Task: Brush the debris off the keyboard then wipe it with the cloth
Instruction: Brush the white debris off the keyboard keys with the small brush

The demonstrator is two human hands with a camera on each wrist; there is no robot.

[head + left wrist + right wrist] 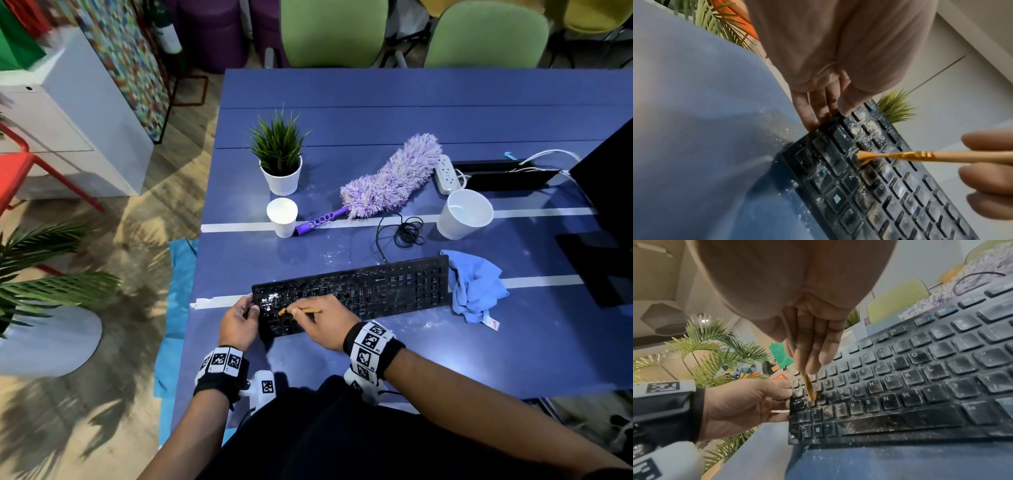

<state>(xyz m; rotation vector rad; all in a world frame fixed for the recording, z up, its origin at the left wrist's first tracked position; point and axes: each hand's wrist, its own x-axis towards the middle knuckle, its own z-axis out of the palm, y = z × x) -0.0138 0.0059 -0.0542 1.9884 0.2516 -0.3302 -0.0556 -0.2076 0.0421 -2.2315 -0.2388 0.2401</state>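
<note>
Black and dusty, the keyboard (352, 294) lies on the blue bench (445, 342) right in front of the person. The left hand (238, 320) holds its left end, thumb on top and fingers curled round the edge. The right hand (322, 323) pinches a thin brush (898, 156), and the orange tip is down on the keys near the left end.

Pale crumbs sit thick on the keys and on the bench beside them. I think the brush could push crumbs down between the keys, where they would get stuck. Crumbs swept toward 6 o'clock could land on the person's lap. The blue cloth (474, 284) touches the keyboard's end at 3 o'clock, so dust flicked that way would dirty it before wiping.

I can read key letters: Z, X, C, V, B, N, M, then H, J, K, L, and "Alt". The cloth's small tag has red print, too tiny to read
</note>
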